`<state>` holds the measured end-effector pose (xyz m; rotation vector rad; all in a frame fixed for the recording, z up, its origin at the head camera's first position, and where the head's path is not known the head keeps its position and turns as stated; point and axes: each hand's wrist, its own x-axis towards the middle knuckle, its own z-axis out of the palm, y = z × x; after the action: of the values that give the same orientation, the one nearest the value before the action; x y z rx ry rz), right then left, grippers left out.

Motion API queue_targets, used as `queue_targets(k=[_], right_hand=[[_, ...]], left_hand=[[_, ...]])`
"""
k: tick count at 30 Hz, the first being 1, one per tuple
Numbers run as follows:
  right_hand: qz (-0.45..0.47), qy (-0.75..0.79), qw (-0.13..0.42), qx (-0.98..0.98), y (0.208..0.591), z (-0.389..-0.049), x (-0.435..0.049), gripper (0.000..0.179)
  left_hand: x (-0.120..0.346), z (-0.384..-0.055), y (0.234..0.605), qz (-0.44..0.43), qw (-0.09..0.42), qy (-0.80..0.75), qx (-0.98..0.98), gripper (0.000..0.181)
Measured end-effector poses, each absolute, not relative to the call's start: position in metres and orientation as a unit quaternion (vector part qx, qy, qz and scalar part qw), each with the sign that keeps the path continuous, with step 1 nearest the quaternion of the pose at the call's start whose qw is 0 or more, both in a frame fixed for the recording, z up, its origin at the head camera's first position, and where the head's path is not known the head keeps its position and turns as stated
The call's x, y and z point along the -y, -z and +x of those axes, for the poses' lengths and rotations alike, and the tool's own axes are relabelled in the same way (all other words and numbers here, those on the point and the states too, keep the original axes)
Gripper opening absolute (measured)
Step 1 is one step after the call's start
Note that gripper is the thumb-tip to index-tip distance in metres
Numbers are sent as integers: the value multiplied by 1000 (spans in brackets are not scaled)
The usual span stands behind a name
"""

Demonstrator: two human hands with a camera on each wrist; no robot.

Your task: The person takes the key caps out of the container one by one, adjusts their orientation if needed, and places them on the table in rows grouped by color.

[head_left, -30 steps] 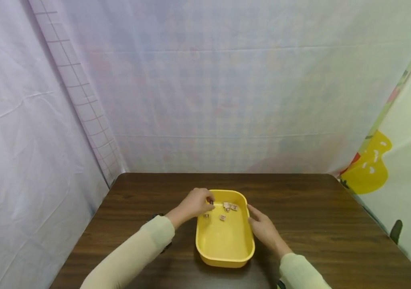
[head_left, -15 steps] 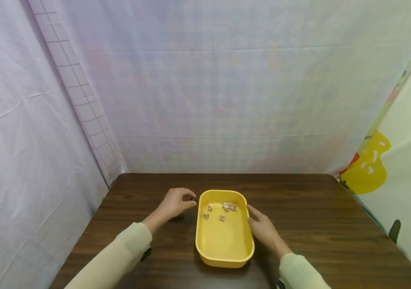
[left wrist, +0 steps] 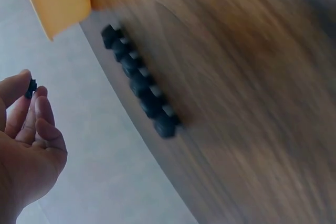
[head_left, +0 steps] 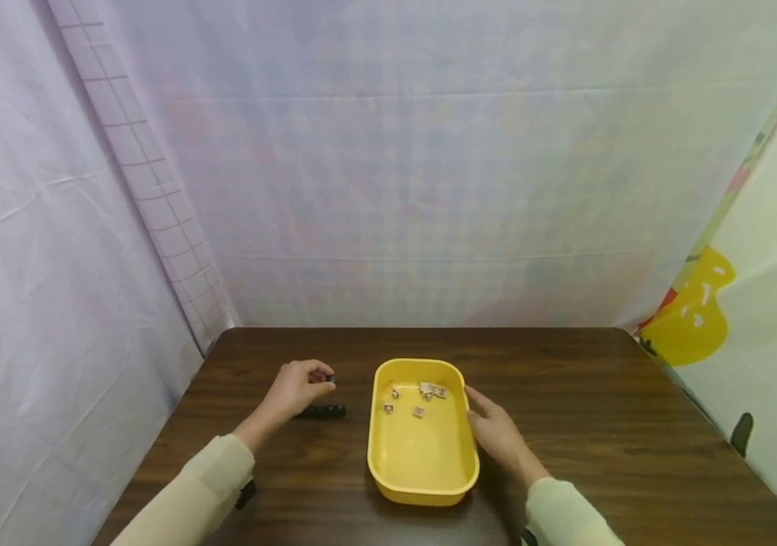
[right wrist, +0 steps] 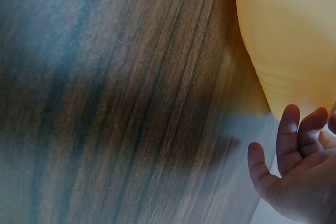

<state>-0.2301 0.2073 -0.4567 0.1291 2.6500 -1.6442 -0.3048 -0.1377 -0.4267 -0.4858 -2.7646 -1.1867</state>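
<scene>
black bead [left wrist: 31, 88] pinched in left hand [head_left: 298, 390] beside yellow tub [head_left: 422, 485].

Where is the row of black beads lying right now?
In the head view, the row of black beads lies on the table, left of the yellow tub, just beside the left hand.
</scene>
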Motion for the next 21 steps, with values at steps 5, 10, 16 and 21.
queue_targets(k=[5, 10, 16, 21], right_hand=[[41, 525, 12, -850, 457, -231, -207, 52], [37, 530, 8, -847, 457, -231, -207, 52], [32, 531, 6, -847, 455, -230, -206, 52], [34, 528, 9, -849, 456, -230, -206, 52]], left_hand=[[159, -305, 433, -147, 57, 383, 910, 22], [181, -308, 441, -140, 71, 380, 912, 20], [205, -309, 448, -124, 63, 362, 922, 19], [218, -308, 454, -118, 57, 336, 933, 17]])
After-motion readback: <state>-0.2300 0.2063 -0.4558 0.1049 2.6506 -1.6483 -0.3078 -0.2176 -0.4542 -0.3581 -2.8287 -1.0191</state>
